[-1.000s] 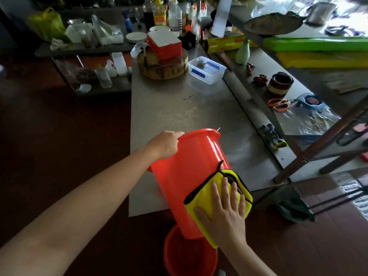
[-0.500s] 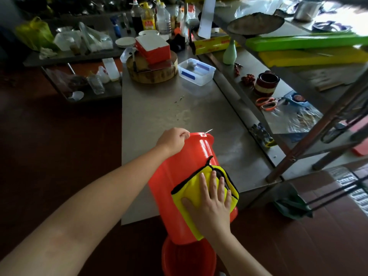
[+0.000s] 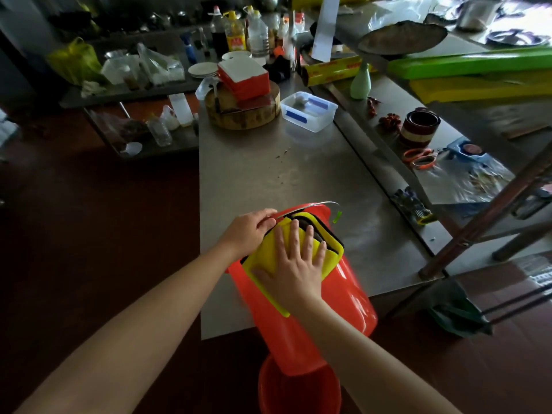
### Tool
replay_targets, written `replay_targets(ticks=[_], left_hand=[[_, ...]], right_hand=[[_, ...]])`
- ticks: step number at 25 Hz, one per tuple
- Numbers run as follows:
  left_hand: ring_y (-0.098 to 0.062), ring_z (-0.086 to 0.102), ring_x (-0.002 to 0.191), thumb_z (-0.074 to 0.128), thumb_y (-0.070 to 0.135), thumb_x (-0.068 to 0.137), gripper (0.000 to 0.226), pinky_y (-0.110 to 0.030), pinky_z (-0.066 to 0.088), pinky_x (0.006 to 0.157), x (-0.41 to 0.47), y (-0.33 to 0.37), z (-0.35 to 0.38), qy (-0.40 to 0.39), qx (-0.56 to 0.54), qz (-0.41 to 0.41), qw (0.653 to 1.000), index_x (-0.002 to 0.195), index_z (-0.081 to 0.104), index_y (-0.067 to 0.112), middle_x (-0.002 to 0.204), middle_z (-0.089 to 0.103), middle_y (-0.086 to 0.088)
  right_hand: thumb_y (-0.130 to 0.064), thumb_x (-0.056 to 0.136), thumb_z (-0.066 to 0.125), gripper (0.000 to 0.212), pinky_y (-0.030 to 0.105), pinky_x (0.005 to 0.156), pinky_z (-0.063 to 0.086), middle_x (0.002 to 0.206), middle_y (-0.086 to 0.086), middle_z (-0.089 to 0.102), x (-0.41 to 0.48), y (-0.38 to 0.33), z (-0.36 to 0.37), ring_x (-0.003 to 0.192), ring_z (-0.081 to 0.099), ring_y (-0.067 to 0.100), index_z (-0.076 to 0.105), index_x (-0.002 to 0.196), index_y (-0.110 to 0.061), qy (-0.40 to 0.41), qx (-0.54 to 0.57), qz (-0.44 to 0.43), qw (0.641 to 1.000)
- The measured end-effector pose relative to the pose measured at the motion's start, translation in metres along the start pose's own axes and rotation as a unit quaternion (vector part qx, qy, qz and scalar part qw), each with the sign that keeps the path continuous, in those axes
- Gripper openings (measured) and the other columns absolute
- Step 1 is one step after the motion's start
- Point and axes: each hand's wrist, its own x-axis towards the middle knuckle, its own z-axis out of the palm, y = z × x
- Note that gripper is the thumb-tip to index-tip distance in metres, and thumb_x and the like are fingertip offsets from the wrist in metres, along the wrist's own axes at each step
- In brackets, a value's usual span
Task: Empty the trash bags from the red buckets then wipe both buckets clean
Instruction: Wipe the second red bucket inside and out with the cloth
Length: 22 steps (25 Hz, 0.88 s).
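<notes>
A red bucket (image 3: pixel 343 297) lies tilted over the near edge of the steel table (image 3: pixel 268 174), its mouth pointing away from me. My left hand (image 3: pixel 249 231) grips its rim and wire handle at the top left. My right hand (image 3: pixel 294 264) presses flat, fingers spread, on a folded yellow cloth (image 3: pixel 268 255) with a dark edge, high on the bucket's side near the rim. A second red bucket (image 3: pixel 298 389) stands on the floor below, partly hidden by the first.
At the table's far end sit a round wooden block with a red box (image 3: pixel 243 76), a clear plastic container (image 3: pixel 309 110) and bottles. A steel shelf rack (image 3: pixel 448 144) with clutter runs along the right. A dark green bag (image 3: pixel 457 315) lies on the floor at right.
My right hand slid the yellow cloth up the bucket's side, from near its base to just under the rim. The bucket tipped further over. My left hand kept its hold on the rim.
</notes>
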Motion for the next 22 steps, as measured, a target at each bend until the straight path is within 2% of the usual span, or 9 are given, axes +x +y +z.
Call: replay_targets(ticks=[3,7,11,13,14,16,18,20,22], left_hand=[[-0.021,0.059,0.125,0.057,0.025,0.102,0.034,-0.024,0.040,0.103,0.003,0.004,0.002,0.001,0.018,0.016,1.000,0.133,0.064,0.015,0.133,0.065,-0.007],[-0.024,0.062,0.119,0.057,0.021,0.102,0.035,-0.032,0.045,0.100,-0.003,-0.003,0.005,0.011,0.010,0.031,0.999,0.135,0.062,0.013,0.127,0.068,-0.010],[-0.021,0.057,0.125,0.053,0.021,0.104,0.040,-0.020,0.038,0.101,-0.007,-0.006,0.007,-0.009,-0.006,0.033,0.999,0.143,0.054,0.015,0.134,0.064,-0.006],[-0.020,0.057,0.126,0.054,0.021,0.103,0.040,-0.018,0.037,0.101,-0.004,-0.005,0.007,-0.013,-0.005,0.028,1.000,0.143,0.054,0.015,0.134,0.064,-0.005],[-0.020,0.057,0.127,0.055,0.020,0.103,0.039,-0.015,0.036,0.101,-0.003,-0.004,0.007,-0.012,-0.004,0.024,1.000,0.142,0.055,0.016,0.135,0.063,-0.005],[-0.017,0.054,0.129,0.057,0.019,0.102,0.038,0.000,0.029,0.095,0.001,-0.004,0.008,-0.008,-0.007,0.015,1.000,0.140,0.057,0.016,0.138,0.061,-0.005],[-0.015,0.054,0.130,0.058,0.021,0.101,0.038,0.007,0.023,0.088,0.008,-0.001,0.009,-0.021,-0.011,0.006,1.000,0.139,0.059,0.020,0.135,0.063,-0.003],[-0.014,0.053,0.130,0.059,0.027,0.101,0.038,0.001,0.028,0.093,0.016,0.005,0.009,-0.043,-0.010,-0.004,0.999,0.139,0.058,0.026,0.135,0.063,-0.002],[-0.015,0.051,0.133,0.058,0.033,0.101,0.039,-0.012,0.032,0.103,0.020,0.011,0.011,-0.056,-0.011,-0.012,0.998,0.139,0.057,0.031,0.139,0.060,-0.002]], right_hand=[[-0.090,0.080,0.028,0.102,0.063,0.121,0.002,0.170,0.003,-0.009,0.003,0.013,0.001,0.155,-0.010,0.035,0.009,0.161,-0.031,0.014,0.019,0.001,1.000],[-0.097,0.072,0.027,0.105,0.050,0.122,0.016,0.169,-0.006,0.005,0.029,0.069,-0.008,0.156,0.006,0.022,0.009,0.158,-0.040,-0.035,0.125,0.113,0.985],[-0.083,0.085,0.043,0.085,0.042,0.115,0.037,0.154,0.000,0.046,0.047,0.129,-0.012,0.138,0.046,0.023,0.031,0.155,-0.038,-0.140,0.345,0.209,0.904],[-0.079,0.087,0.043,0.075,0.041,0.112,0.041,0.143,0.001,0.058,0.043,0.139,-0.015,0.127,0.055,0.022,0.040,0.150,-0.040,-0.156,0.415,0.227,0.867],[-0.078,0.088,0.043,0.073,0.041,0.112,0.040,0.145,0.000,0.056,0.040,0.136,-0.017,0.129,0.054,0.022,0.039,0.151,-0.041,-0.152,0.414,0.221,0.870],[-0.081,0.087,0.041,0.081,0.044,0.118,0.031,0.161,-0.001,0.036,0.032,0.118,-0.017,0.145,0.037,0.023,0.027,0.156,-0.042,-0.111,0.325,0.188,0.920],[-0.088,0.081,0.032,0.090,0.051,0.123,0.015,0.169,-0.004,0.010,0.012,0.080,-0.012,0.155,0.012,0.027,0.015,0.157,-0.044,-0.032,0.160,0.118,0.980],[-0.085,0.082,0.034,0.087,0.059,0.121,0.001,0.170,0.001,0.002,-0.017,0.035,-0.003,0.155,-0.001,0.038,0.016,0.157,-0.044,0.032,0.037,0.012,0.999],[-0.073,0.087,0.048,0.083,0.067,0.119,-0.001,0.170,0.007,0.003,-0.041,0.004,0.014,0.153,-0.005,0.045,0.025,0.158,-0.036,0.048,-0.039,-0.091,0.994]])
